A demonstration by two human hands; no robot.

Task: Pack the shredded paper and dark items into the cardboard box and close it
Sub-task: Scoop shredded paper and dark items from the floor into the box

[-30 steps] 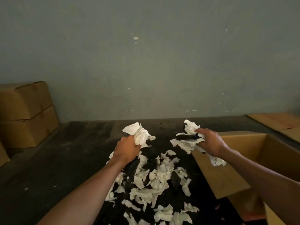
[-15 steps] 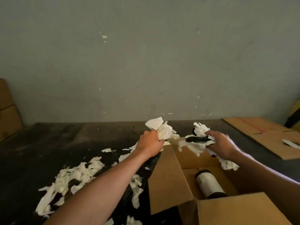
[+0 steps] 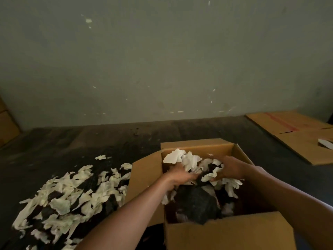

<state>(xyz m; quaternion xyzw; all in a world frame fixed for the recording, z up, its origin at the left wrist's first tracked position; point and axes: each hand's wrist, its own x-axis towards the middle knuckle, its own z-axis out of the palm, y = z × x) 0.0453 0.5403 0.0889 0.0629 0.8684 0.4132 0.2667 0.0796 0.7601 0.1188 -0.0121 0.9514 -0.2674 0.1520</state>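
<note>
Both handfuls now moved over cardboard box (image 3: 225, 233): left hand (image 3: 177, 173), right hand (image 3: 228, 167) clutch shredded paper (image 3: 182, 157) inside opening. Pile (image 3: 68, 199) remains beyond box's left wall; flaps unfolded.

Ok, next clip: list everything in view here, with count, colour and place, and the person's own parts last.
cardboard box: one, brown, open, lower right on the floor
shredded paper in the box: a heap, white, mixed with dark pieces
dark item: one seen clearly, blackish, inside the box below the hands
paper pile: one loose pile, white with dark pieces, on the floor left of the box
flat cardboard: one sheet, brown with a red stripe, far right on the floor
stacked boxes: count unclear, brown, far left edge
wall: grey-green, behind
left hand: in the box, holding paper
right hand: in the box, holding paper
</note>
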